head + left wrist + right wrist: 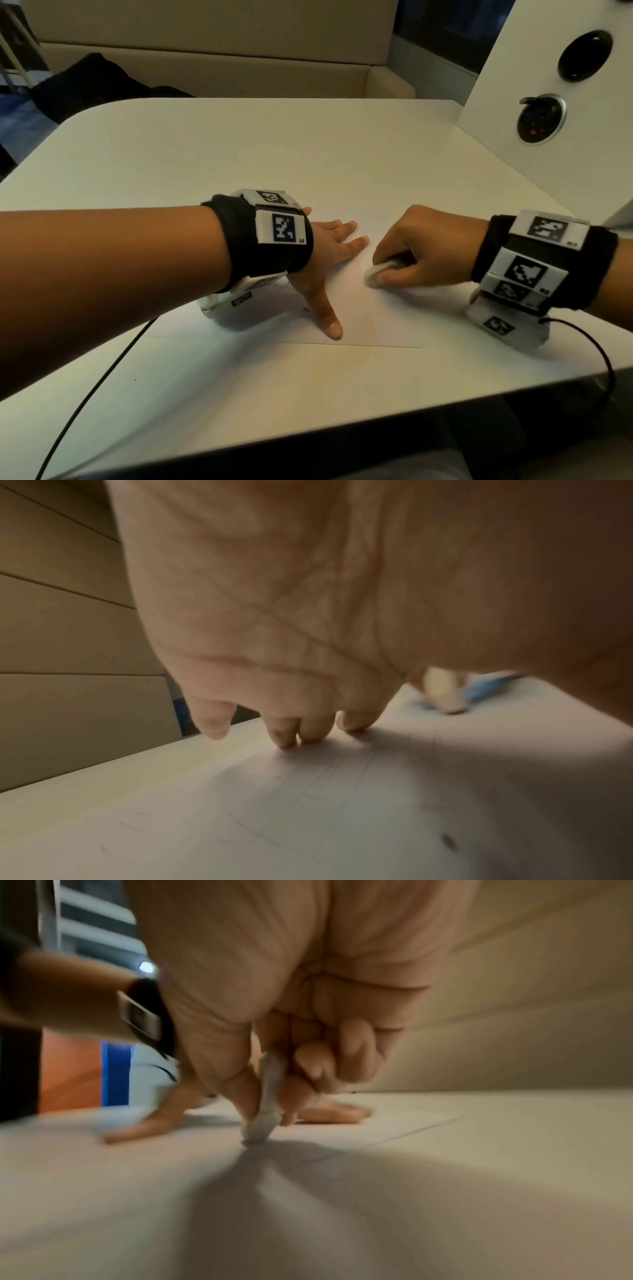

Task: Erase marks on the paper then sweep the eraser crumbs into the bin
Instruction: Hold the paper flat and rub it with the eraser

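A white sheet of paper (359, 308) lies on the table in front of me. My left hand (329, 250) rests flat on it with fingers spread, thumb toward me. My right hand (404, 253) pinches a white eraser (376, 270) between thumb and fingers, its lower tip touching the paper right of the left hand. In the right wrist view the eraser (267, 1104) stands on edge against the sheet. Faint pencil lines (342, 772) and a small dark speck (449, 842) show on the paper under my left palm (274, 601). No bin is in view.
The white table (239, 154) reaches back to a beige bench (205, 51). A white slanted panel (548, 102) with round sockets stands at the back right. A black cable (96, 387) runs off the table's front left, another (596, 349) loops by my right wrist.
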Tool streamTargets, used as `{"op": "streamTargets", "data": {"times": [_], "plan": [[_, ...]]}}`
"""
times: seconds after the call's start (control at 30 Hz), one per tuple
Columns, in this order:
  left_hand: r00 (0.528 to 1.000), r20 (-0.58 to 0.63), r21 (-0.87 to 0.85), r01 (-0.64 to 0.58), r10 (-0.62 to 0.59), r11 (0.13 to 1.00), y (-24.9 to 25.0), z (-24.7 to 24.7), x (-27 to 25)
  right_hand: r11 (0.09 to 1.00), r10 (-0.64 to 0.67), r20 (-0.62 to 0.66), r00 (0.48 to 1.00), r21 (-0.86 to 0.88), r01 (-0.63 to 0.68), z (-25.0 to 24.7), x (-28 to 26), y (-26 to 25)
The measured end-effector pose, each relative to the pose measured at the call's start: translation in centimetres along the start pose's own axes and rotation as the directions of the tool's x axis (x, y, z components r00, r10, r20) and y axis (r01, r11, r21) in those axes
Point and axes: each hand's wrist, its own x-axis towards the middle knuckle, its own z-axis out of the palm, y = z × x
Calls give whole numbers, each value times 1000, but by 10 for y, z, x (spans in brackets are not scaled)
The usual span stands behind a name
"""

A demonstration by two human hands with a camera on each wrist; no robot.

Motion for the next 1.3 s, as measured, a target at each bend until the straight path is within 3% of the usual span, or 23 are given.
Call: {"op": "streamTargets", "data": {"times": [0.07, 0.2, 0.37, 0.5, 0.7, 0.83, 1.0, 1.1, 1.23, 1.3], "plan": [[1000, -4, -3, 0, 0, 1000, 1, 0, 0, 999, 12, -13, 1000, -37, -13, 0, -2, 0], [1000, 13, -15, 7, -7, 1000, -2, 2, 2, 994, -95, 83, 992, 57, 91, 8, -10, -20], [1000, 1, -10, -1, 1, 1000, -1, 1, 2, 999, -2, -9, 1000, -35, 1, -1, -3, -1], [1000, 7, -15, -4, 4, 1000, -2, 1, 2, 994, -58, 97, 994, 96, 48, 8, -10, -27], [1000, -20, -6, -15, 15, 1000, -1, 2, 1, 982, 185, -28, 982, -31, -186, -9, 8, 7], [1000, -12, -9, -24, 24, 1000, -3, 3, 1, 987, 118, 114, 986, 97, -130, 0, 5, -19], [999, -22, -3, -25, 25, 1000, 0, 2, 0, 959, 281, 1, 960, 37, -281, -12, 18, 10], [999, -23, -11, -29, 29, 1000, -1, 3, 0, 968, 249, -7, 969, 18, -249, -7, 17, 1], [999, -15, -32, -48, 48, 998, -3, 4, -1, 967, 224, 119, 967, 100, -236, -10, 11, -15], [998, -17, -25, -66, 66, 997, -5, 2, -2, 958, 258, 39, 965, 122, -260, -20, 11, -11]]}}
